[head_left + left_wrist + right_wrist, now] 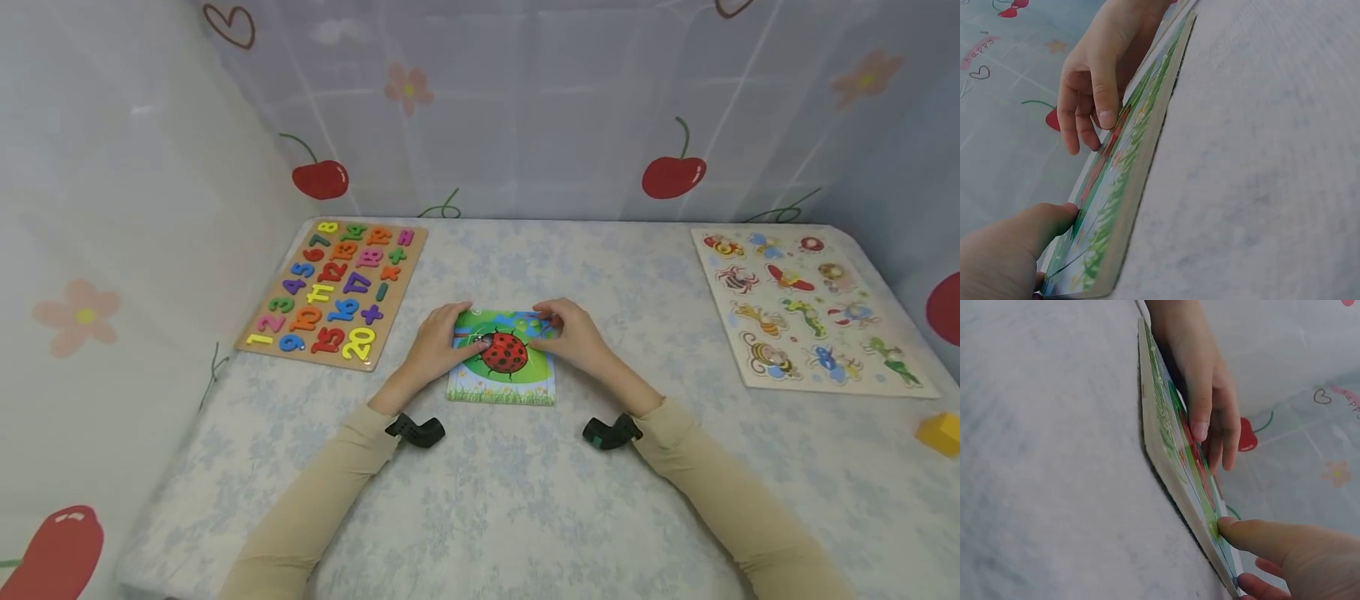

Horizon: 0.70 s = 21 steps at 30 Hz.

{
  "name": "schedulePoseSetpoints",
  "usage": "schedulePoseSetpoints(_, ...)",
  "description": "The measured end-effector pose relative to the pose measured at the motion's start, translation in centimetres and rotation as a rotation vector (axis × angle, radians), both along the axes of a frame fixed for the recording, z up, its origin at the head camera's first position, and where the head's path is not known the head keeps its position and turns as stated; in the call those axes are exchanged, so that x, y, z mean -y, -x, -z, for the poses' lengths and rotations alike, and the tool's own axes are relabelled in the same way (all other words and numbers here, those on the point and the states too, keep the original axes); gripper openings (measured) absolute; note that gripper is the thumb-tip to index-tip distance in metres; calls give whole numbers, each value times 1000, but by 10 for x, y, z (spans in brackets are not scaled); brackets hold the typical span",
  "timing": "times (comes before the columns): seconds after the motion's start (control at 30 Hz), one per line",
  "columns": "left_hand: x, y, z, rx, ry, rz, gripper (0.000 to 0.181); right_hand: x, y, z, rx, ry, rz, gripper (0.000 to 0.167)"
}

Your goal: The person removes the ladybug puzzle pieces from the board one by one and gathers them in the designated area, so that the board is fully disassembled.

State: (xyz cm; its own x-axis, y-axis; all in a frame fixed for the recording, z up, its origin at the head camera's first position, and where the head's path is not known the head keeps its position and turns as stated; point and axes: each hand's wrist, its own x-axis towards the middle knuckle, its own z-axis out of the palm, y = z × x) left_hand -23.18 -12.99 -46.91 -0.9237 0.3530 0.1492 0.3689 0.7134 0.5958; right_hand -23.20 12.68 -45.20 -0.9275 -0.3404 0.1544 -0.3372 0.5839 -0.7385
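- As I watch through the head camera, the flat, square, pale-edged ladybug board printed in green and blue (506, 358) lies mid-table, between both hands.
- The left hand (437, 340) holds its left side, thumb on the printed face by the ladybug's head, fingers about the outer edge; the right hand (577, 335) holds the right side likewise, thumb and fingers narrowly spread.
- I judge the step in hand to be steadying or squaring the picture; the next move calls for light, even pressure from both sides.
- Seams are hard to make out: the left wrist view shows me a thin line across the face near the left hand, but I cannot tell whether any piece sits loose.
- Whether fingertips reach under the board is hidden from me, and the hands cover parts of its sides.
- Further out, on the pale blue floral tablecloth (510, 492), a tan board of bright raised numerals (336, 293) lies to the left, a white board of insect pictures (813, 310) to the right.
- Beyond that, the frame cuts off a yellow block (941, 434).
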Motion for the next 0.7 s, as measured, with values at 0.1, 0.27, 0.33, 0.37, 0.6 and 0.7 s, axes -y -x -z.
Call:
schedulePoseSetpoints(0.1, -1, 1, -1, 2, -3, 3, 73, -2, 1, 0, 7, 0, 0, 58)
schedulePoseSetpoints(0.27, 0, 0, -2, 6, -5, 5, 72, -3, 2, 0, 25, -7, -6, 59)
schedulePoseSetpoints(0.33, 0, 0, -2, 3, -6, 6, 72, -3, 3, 1, 20, -4, -11, 58)
schedulePoseSetpoints(0.37, 0, 0, -2, 3, -5, 6, 72, -3, 3, 2, 16, 0, -14, 58)
schedulePoseSetpoints(0.6, 0, -1, -1, -8, 6, 14, 69, -3, 2, 4, -34, 9, -25, 61)
schedulePoseSetpoints(0.7, 1, -1, -1, -14, 6, 18, 69, -3, 2, 2, -43, 8, -11, 60)
